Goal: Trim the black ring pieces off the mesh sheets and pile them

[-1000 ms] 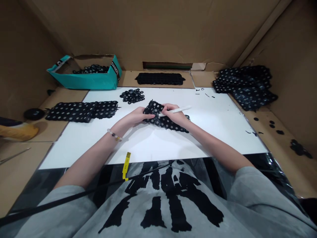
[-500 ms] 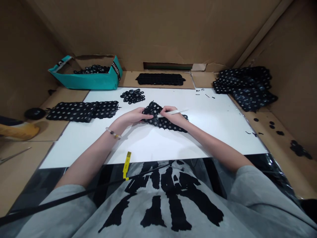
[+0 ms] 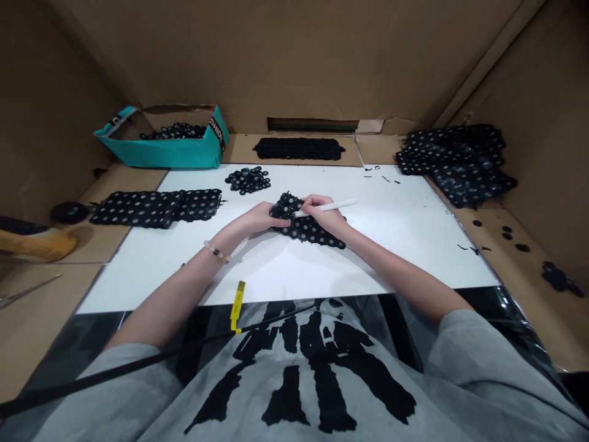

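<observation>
A black perforated sheet (image 3: 307,228) with round holes lies bunched at the middle of the white board (image 3: 285,270). My left hand (image 3: 261,217) grips its left end with fingers curled over the edge. My right hand (image 3: 324,215) rests on the sheet and holds a white pen-like tool (image 3: 327,206), its tip pressed against the raised part of the sheet. Both hands meet over the sheet's upper fold.
A pile of small black rings (image 3: 247,179) sits on the board beyond my hands. More black perforated sheets lie at left (image 3: 156,206), back centre (image 3: 298,148) and in a stack at right (image 3: 458,162). A teal box (image 3: 165,151) holds black pieces. Black scraps (image 3: 506,234) dot the cardboard at right.
My hands and the sheet have stayed in almost the same place; the sheet has been drawn slightly tighter and the pen's angle has shifted a little.
</observation>
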A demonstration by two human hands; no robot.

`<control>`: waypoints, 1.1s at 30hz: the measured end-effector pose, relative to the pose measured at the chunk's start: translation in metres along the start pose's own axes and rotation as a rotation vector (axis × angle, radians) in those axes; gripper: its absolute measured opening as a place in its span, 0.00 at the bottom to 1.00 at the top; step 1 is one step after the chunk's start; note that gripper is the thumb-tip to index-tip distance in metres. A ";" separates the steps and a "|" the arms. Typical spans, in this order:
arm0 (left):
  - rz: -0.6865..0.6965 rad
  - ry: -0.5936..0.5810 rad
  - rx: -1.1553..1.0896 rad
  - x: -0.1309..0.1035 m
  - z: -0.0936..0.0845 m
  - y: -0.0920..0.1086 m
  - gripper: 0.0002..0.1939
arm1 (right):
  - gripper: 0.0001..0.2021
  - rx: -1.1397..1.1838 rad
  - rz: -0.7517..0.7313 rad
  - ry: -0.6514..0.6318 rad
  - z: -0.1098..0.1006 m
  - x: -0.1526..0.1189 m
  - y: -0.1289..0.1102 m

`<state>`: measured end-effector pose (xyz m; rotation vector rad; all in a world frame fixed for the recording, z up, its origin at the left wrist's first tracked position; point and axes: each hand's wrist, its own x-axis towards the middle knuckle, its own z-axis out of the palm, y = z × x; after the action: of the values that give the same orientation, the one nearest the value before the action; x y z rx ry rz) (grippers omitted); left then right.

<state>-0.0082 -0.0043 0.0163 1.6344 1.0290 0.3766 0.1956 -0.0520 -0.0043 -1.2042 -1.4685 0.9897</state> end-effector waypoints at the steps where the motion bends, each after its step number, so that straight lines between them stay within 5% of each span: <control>1: -0.031 -0.001 -0.068 0.000 0.000 0.000 0.14 | 0.07 0.001 0.002 0.006 -0.002 0.001 0.001; 9: -0.100 0.008 -0.264 0.001 0.000 -0.001 0.19 | 0.07 -0.078 0.035 0.005 -0.001 0.000 0.006; 18: -0.127 -0.014 -0.210 0.001 -0.007 0.002 0.19 | 0.08 -0.335 -0.174 0.058 0.016 -0.007 0.007; 26: -0.106 -0.019 -0.130 -0.001 -0.019 0.004 0.21 | 0.09 0.034 0.055 -0.021 -0.006 0.008 0.012; 29: -0.080 0.186 0.010 0.003 -0.031 0.000 0.30 | 0.08 0.093 0.085 0.018 -0.009 0.010 0.009; 33: 0.161 0.586 0.288 0.003 -0.042 0.004 0.39 | 0.08 0.128 0.085 0.041 -0.009 0.009 0.004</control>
<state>-0.0342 0.0247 0.0336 1.9224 1.4373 0.8851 0.2045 -0.0420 -0.0044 -1.1958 -1.3108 1.0931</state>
